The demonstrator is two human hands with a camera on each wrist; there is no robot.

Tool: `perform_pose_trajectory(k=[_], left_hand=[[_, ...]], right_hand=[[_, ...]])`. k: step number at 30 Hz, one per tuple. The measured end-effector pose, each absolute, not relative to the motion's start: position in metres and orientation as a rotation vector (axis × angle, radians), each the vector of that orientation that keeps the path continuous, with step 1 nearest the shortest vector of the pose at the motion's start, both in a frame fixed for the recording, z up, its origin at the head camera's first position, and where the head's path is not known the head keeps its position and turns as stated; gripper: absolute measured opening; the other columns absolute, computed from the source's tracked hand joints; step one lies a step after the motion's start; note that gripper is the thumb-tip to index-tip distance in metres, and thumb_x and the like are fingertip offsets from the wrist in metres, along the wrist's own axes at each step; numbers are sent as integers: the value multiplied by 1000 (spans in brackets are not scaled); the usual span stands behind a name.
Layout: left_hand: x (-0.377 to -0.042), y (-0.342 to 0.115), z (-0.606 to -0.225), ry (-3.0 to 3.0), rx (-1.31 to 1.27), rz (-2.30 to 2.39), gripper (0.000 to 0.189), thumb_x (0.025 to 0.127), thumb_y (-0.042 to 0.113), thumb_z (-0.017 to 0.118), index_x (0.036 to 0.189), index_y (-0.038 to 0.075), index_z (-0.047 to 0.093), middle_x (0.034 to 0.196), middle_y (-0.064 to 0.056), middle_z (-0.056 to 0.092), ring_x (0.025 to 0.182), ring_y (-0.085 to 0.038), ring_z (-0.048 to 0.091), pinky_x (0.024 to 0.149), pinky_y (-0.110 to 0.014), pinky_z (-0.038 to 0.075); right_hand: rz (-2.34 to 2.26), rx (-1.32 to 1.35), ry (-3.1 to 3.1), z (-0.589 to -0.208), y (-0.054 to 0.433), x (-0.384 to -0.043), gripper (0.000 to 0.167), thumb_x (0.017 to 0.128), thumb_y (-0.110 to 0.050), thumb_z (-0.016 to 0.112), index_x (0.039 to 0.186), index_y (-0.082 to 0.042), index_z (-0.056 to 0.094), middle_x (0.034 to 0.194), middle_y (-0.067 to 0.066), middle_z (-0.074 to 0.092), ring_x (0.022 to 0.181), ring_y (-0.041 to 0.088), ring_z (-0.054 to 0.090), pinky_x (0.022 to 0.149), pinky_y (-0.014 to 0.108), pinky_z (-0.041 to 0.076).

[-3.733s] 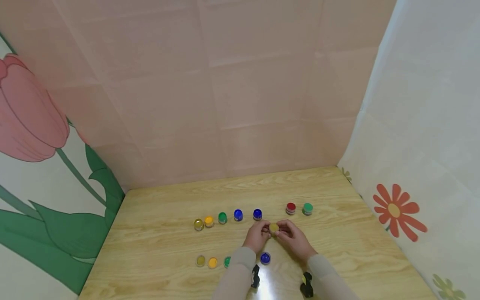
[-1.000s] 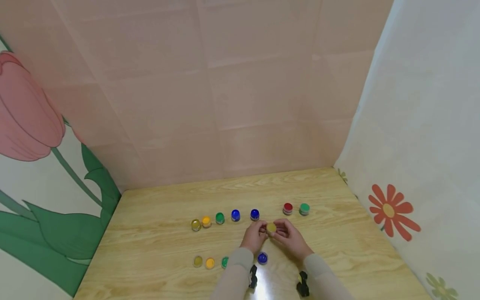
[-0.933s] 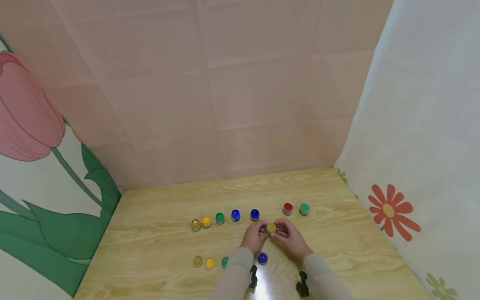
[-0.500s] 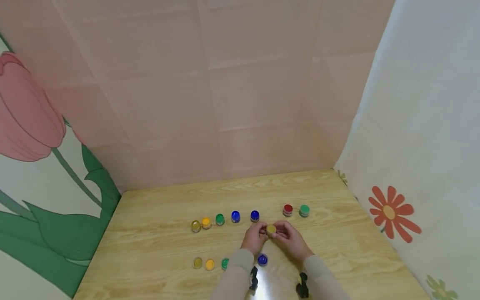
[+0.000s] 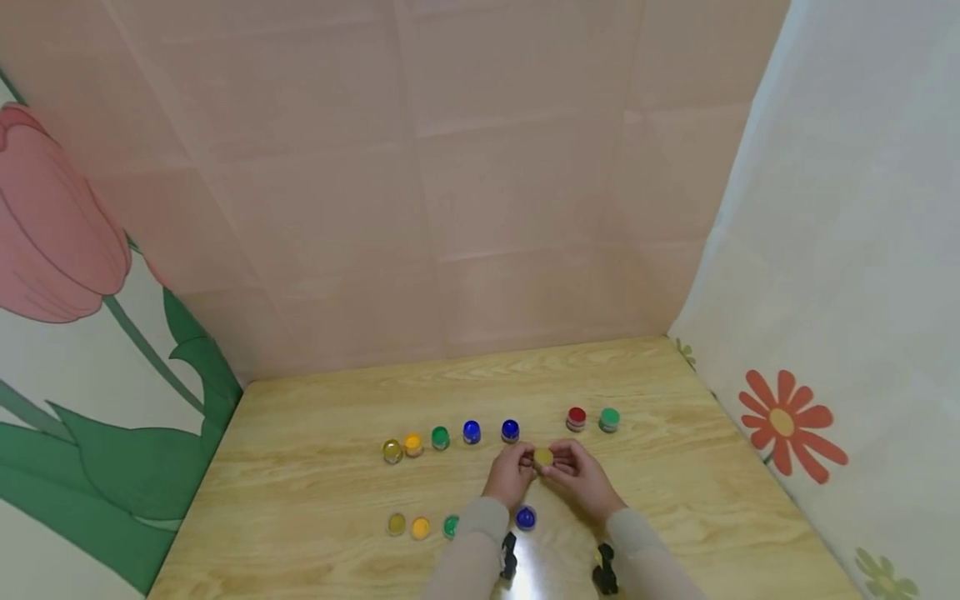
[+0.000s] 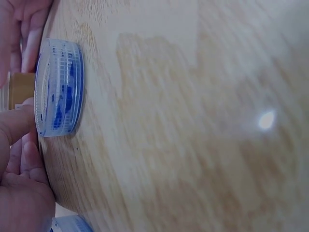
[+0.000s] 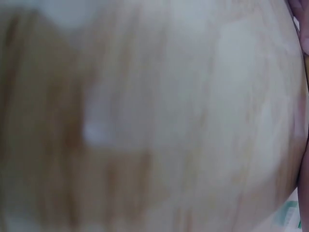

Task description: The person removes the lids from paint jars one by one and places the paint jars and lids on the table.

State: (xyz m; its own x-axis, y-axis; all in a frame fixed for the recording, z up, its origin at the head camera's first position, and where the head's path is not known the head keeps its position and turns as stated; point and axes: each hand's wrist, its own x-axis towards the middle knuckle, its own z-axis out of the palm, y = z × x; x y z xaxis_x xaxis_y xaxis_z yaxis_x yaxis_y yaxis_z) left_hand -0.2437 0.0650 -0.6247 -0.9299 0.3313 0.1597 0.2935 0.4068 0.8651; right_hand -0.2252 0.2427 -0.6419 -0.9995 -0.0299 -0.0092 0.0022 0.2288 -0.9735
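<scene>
A small ochre paint jar (image 5: 543, 457) sits between my two hands near the middle of the table. My left hand (image 5: 510, 477) grips it from the left, thumb and fingers curled at its side. From the right, my right hand (image 5: 585, 479) holds it with thumb and fingertips. The left wrist view shows the jar's ochre side (image 6: 22, 87) with a pale ribbed band, fingers of both hands against it. Closer to that camera lies a clear lid stained blue (image 6: 60, 89). Only part of the right hand (image 7: 303, 24) shows at the edge of the right wrist view.
Behind the hands stand ochre (image 5: 392, 451), yellow (image 5: 413, 444), green (image 5: 440, 437), blue (image 5: 472, 432) and dark blue (image 5: 510, 430) jars. Red-topped (image 5: 576, 418) and green-topped (image 5: 609, 419) jars stand farther right. Ochre, yellow, green and blue lids (image 5: 526, 517) lie in front, partly behind the left sleeve.
Both hands stay at the same place around the ochre jar, with only slight finger shifts. The head view has shifted a little; the other jars and lids keep their places.
</scene>
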Motion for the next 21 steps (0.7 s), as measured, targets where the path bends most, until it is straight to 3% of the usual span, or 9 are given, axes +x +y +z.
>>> perform_pose_trajectory(k=[5, 13, 21], left_hand=[[-242, 64, -622, 2609, 586, 1592, 32, 86, -11, 71, 117, -6, 65, 105, -13, 64, 95, -27, 64, 86, -29, 55], [-242, 65, -623, 2611, 567, 1571, 32, 88, -10, 70, 118, -3, 64, 107, -11, 64, 96, -25, 64, 87, -28, 55], [-245, 66, -626, 2635, 591, 1559, 31, 88, -8, 70, 119, -4, 64, 107, -12, 64, 97, -26, 64, 87, -29, 55]], right_hand=[[-1939, -30, 2449, -645, 243, -227, 35, 93, -7, 73, 124, 0, 58, 123, 18, 63, 114, 30, 61, 93, 22, 53], [-1898, -53, 2390, -642, 249, -230, 38, 97, -11, 68, 133, -4, 59, 131, 14, 62, 121, 29, 59, 97, 28, 53], [-1890, -50, 2436, -639, 244, -227, 46, 93, -11, 74, 133, 0, 54, 127, 18, 61, 119, 33, 60, 97, 27, 53]])
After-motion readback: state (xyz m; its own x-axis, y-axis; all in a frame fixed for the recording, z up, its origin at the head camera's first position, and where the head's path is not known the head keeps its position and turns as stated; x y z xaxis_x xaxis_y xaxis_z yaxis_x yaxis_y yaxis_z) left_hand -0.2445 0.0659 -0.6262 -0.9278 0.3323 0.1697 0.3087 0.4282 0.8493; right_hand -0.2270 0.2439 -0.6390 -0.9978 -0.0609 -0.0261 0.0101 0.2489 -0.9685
